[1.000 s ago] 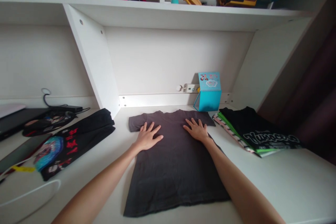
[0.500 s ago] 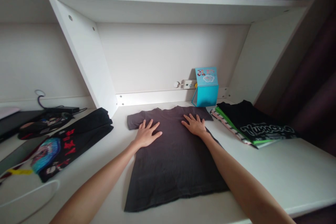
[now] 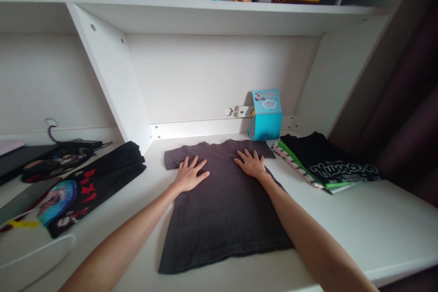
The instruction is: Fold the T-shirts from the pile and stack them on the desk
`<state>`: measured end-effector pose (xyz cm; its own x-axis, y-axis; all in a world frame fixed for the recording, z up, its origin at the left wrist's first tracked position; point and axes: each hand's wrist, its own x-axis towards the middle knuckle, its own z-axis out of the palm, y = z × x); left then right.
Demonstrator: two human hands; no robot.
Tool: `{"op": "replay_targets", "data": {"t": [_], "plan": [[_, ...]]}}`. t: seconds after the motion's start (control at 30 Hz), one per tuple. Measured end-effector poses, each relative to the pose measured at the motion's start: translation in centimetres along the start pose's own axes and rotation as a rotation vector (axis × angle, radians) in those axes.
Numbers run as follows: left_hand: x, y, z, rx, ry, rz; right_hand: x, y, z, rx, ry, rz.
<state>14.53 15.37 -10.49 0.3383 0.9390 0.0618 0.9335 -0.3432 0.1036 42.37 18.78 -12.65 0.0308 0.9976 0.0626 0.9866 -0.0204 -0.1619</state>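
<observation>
A dark grey T-shirt (image 3: pixel 226 210) lies spread out on the white desk (image 3: pixel 369 228), its collar toward the back wall and its hem toward me. My left hand (image 3: pixel 190 174) rests flat on the shirt's upper left part, fingers spread, just below the left sleeve. On the upper right part lies my right hand (image 3: pixel 251 164), also flat with fingers apart, near the right sleeve. Neither hand grips the cloth. My right forearm covers some of the shirt's right edge.
Folded shirts (image 3: pixel 328 164) are stacked at the right. To the left lies a black garment (image 3: pixel 102 182) with red lettering, near cables and dark items. A blue desk calendar (image 3: pixel 267 116) stands at the back by a power socket (image 3: pixel 244 111). Toys line the shelf (image 3: pixel 222 7) above.
The camera view has shifted slightly, so the shelf sits a little lower in the picture. Both hands stay in the same places on the T-shirt, which looks unchanged.
</observation>
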Motion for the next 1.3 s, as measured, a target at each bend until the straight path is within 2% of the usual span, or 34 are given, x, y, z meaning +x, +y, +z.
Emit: {"op": "replay_targets", "data": {"t": [0.8,0.93,1.03,1.17,1.27,1.3], "plan": [[-0.6,0.2,-0.5,-0.016,-0.013,0.000,-0.2,-0.4,0.0,-0.031,-0.014,0.016],[-0.8,0.0,-0.4,-0.030,-0.004,0.002,-0.9,-0.5,-0.7,-0.033,-0.007,0.003],[-0.6,-0.6,-0.7,-0.021,0.012,-0.007,-1.7,-1.1,-2.4,-0.036,0.025,-0.025],[1.0,-3.3,-2.0,-0.022,0.052,-0.174,-4.5,-4.9,-5.8,-0.029,0.061,-0.188],[2.8,-6.5,-3.1,-0.034,0.060,-0.320,-9.4,-9.9,-7.5,0.033,-0.027,-0.465],[3.3,-7.6,-3.3,-0.042,0.060,-0.356,-11.5,-11.6,-7.7,0.074,-0.073,-0.599]]}}
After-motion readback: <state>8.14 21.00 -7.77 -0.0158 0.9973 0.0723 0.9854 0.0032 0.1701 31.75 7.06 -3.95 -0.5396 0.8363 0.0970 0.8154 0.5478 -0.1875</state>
